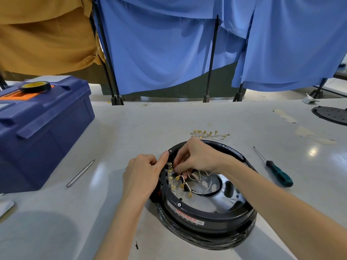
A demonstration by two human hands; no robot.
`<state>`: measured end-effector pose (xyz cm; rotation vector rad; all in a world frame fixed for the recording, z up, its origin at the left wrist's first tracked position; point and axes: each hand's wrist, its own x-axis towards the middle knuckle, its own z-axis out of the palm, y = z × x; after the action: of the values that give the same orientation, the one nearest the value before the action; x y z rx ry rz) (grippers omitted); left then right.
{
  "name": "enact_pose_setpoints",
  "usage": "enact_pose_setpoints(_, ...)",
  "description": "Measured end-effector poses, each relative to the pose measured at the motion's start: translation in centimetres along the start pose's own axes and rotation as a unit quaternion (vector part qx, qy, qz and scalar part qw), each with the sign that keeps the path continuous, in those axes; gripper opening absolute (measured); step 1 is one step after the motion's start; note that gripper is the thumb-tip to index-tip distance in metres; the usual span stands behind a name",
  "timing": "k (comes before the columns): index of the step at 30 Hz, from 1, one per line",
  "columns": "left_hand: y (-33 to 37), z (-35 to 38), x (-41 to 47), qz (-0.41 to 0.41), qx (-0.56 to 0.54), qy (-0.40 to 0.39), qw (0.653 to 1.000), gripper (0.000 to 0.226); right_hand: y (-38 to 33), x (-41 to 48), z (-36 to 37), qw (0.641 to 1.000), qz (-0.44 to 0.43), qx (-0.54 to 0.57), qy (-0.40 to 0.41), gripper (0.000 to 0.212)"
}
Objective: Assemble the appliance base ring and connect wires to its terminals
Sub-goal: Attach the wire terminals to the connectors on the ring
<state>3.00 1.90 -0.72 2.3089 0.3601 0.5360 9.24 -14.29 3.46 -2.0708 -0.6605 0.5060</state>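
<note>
— What takes up the most room?

— Blue curtains (169,53) across the top, with a mustard cloth (43,34) in the upper left. Under them the grey worktop (131,128) fills the lower half.

— And on the worktop?

— The biggest thing is a blue toolbox (41,132) at the left edge. Next is the ring (206,218), black and lying flat at lower centre-right, with a shiny metal plate (231,192) showing inside it.

— Where are your hands?

— Both are on the ring's left side, close together. My left hand (144,173) grips the ring from outside, fingers curled against its wall and thumb pressed on the rim. My right hand (195,156) reaches over the far rim into the ring. Its fingertips are pinched on one of the wires (189,182) at the top of the terminals (170,178). I can't see whether that wire's end is seated.

— What about the other wires?

— They lie loose inside the ring, and a few brass ends hang free beside the terminal row.

— And the smaller things?

— A black disc (332,115) is cut off by the right edge. A green-handled screwdriver (277,173) lies right of the ring, apart from it. A metal rod (80,173) lies between the toolbox and my left hand. A tape roll (35,86) sits on the toolbox lid. A small bunch of leads (208,134) with brass ends lies just beyond the ring's far rim.
</note>
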Motion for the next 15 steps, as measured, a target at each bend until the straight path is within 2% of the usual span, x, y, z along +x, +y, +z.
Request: enact_pose_setpoints(15,0.06,0.24,0.19,0.008,-0.028,-0.029,0.999,0.065,-0.46,0.20,0.36,0.998,0.030,0.054,-0.018,0.009)
